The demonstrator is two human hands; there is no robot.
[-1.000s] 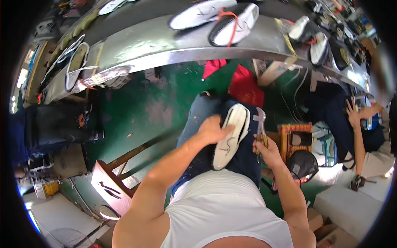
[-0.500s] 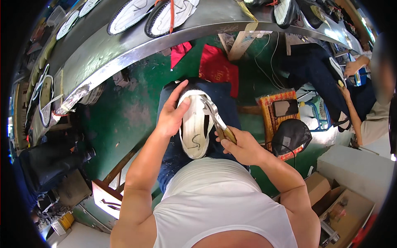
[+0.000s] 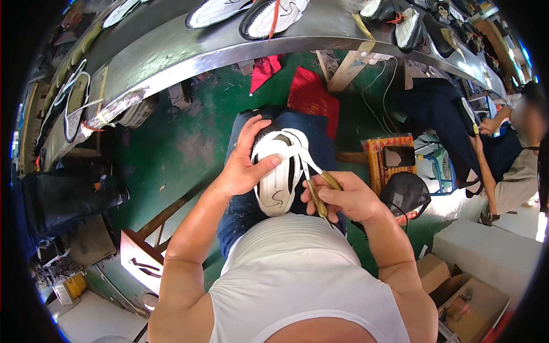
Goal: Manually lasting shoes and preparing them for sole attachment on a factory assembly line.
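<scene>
A shoe [image 3: 278,191] lies sole up on my lap, its white lined bottom marked with a dark squiggle and ringed by a pale edge. My left hand [image 3: 242,170] grips it from the left, thumb across the white bottom and fingers over the dark far side. My right hand [image 3: 355,197] holds lasting pliers [image 3: 320,182] by their olive-gold handles, which are spread apart. The bright jaws reach over the far right part of the shoe; their exact grip on the edge is hard to make out.
Ahead curves a metal-edged bench [image 3: 189,60] bearing several shoes [image 3: 275,18]. A person [image 3: 514,171] works with a shoe at the right. Beside my right arm are a phone [image 3: 399,156] and a black bag [image 3: 405,191]; an open cardboard box [image 3: 466,297] lies lower right. Red cloth [image 3: 313,97] lies on the floor.
The plier handles have spread apart, and the jaws have shifted across the shoe's far end. My left thumb lies further over the bottom. The whole view has swung slightly.
</scene>
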